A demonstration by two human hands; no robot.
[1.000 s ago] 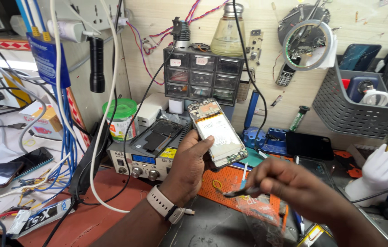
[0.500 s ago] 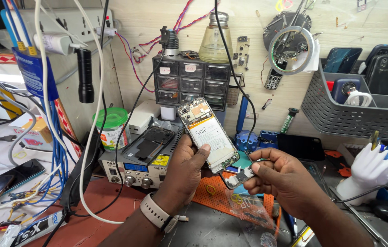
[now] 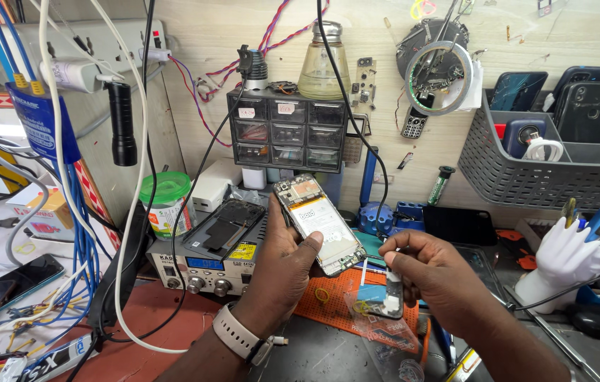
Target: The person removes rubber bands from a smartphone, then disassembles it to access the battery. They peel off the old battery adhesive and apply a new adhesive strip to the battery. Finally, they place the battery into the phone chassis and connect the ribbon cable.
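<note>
My left hand (image 3: 282,272) grips an opened smartphone (image 3: 318,223) by its edges, tilted, with the back cover off so the battery and circuit board show. A light watch is on that wrist. My right hand (image 3: 431,276) is just right of the phone and pinches a small flat part (image 3: 388,297) with a blue tab, which hangs down over an orange mat (image 3: 335,308). A clear plastic bag (image 3: 385,339) lies below it on the bench.
A soldering station (image 3: 204,269) with a dark phone back cover (image 3: 226,226) on top stands left of my hands. Behind are a small drawer cabinet (image 3: 289,131), a grey basket of phones (image 3: 562,159), a white hand-shaped tool holder (image 3: 562,258) and hanging cables (image 3: 66,212).
My right hand has dropped the thin tool pose near the mat and risen beside the phone, now pinching the small part. The view has shifted closer; the left hand still holds the phone.
</note>
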